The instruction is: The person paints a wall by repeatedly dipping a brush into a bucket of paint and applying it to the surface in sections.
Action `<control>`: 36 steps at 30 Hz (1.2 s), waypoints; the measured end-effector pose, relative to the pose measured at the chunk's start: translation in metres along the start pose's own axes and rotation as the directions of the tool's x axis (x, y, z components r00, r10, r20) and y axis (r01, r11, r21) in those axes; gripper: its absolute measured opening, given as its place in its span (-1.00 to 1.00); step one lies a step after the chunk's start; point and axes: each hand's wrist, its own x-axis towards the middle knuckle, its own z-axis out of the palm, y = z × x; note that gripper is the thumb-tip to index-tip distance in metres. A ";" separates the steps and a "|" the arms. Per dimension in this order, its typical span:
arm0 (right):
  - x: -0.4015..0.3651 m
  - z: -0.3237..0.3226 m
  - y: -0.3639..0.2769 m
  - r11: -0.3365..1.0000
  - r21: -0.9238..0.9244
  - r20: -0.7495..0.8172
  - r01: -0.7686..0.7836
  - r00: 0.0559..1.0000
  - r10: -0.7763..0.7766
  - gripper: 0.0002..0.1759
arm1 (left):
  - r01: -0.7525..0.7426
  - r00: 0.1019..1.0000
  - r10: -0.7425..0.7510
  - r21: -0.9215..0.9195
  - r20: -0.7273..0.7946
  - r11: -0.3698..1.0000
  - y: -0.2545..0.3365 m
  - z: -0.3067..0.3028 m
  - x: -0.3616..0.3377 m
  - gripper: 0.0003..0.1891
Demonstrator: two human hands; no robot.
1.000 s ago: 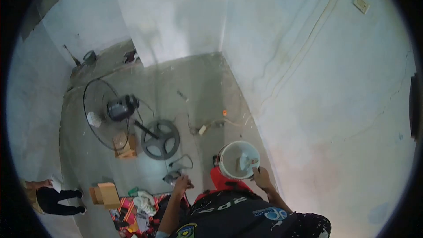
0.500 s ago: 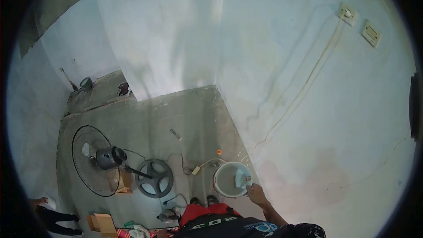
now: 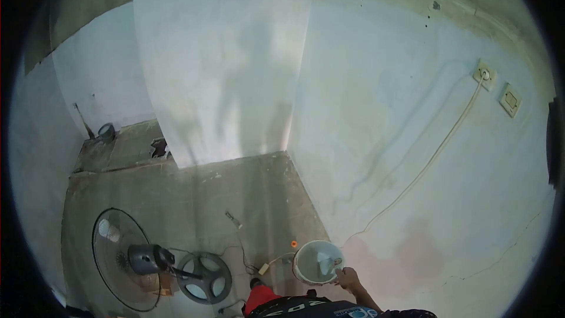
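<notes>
My right hand (image 3: 348,279) is closed at the right rim of a white bucket (image 3: 299,274), low in the head view beside the wall. Inside the bucket lies a pale bluish-white thing (image 3: 325,263) whose kind I cannot make out. My fingertips are partly hidden against the rim. My left hand is out of view.
A black pedestal fan (image 3: 147,259) with a round base (image 3: 205,277) stands on the floor to the left. An extension socket (image 3: 263,268) and cables lie near the bucket. A cord hangs from a wall socket (image 3: 485,75). An orange ring (image 3: 293,244) sits nearby.
The view has tilted upward, so the bucket, fan and floor appear lower. My right hand stays at the bucket's rim. The other person and the cardboard box at lower left have left the view.
</notes>
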 end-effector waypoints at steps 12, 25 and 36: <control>0.041 0.052 -0.142 0.964 0.260 0.098 0.049 0.992 -0.077 -0.50 | 0.418 0.908 -0.230 -0.704 0.351 0.574 0.169 -0.043 0.216 -0.77; 0.112 0.048 -0.170 0.903 0.424 0.018 -0.066 0.998 0.065 -0.49 | 0.614 0.787 -0.357 -0.581 0.504 0.534 0.037 -0.036 0.201 -0.76; 0.284 0.056 -0.214 0.932 0.319 0.112 -0.171 0.983 0.143 -0.39 | 0.651 0.744 -0.430 -0.701 0.511 0.292 0.131 -0.052 0.166 -0.92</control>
